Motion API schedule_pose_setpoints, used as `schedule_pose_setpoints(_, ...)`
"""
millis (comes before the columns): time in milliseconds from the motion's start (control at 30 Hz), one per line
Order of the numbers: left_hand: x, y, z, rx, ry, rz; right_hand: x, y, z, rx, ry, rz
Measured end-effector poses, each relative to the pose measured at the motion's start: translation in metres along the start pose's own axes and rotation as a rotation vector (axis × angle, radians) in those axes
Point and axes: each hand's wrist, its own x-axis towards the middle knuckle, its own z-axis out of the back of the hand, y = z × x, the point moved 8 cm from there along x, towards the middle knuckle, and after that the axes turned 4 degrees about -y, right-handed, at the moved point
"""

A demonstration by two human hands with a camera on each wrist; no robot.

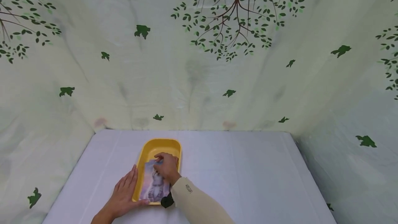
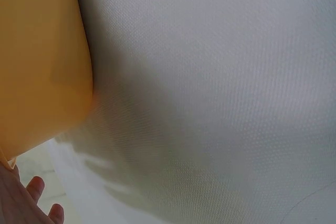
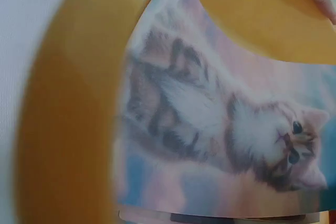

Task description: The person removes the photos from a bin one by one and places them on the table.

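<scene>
A yellow tray point(image 1: 164, 142) stands on the white-covered table, left of its middle. Inside lies a kitten picture point(image 1: 157, 182), a sheet with a striped kitten on a pastel ground. My right hand point(image 1: 168, 167) reaches over the tray and pinches the picture near its top edge, thumb on the printed side; the fingertips are partly hidden. In the right wrist view the kitten picture point(image 3: 205, 114) looks slightly bowed. My left hand point(image 1: 124, 191) rests against the tray's left side, fingers straight, thumb along the front rim. The left wrist view shows the tray's outer wall point(image 2: 42, 61) close up.
Under the picture's edge shows a dark-striped item point(image 3: 236, 217), too little visible to name. A black round device point(image 1: 167, 200) sits at the right wrist. The white table point(image 1: 242, 172) stretches to the right, with leaf-printed curtains point(image 1: 192, 78) behind and at both sides.
</scene>
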Motion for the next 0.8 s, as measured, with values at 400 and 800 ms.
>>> schedule_pose_setpoints(400, 0.003, 0.009, -0.007, -0.046, 0.105, 0.100, -0.004, 0.003, 0.006, 0.121, -0.016, -0.099)
schedule_pose_setpoints(800, 0.004, 0.008, -0.010, -0.032, 0.124, 0.113, -0.005, 0.004, 0.011, 0.102, -0.006, -0.014)
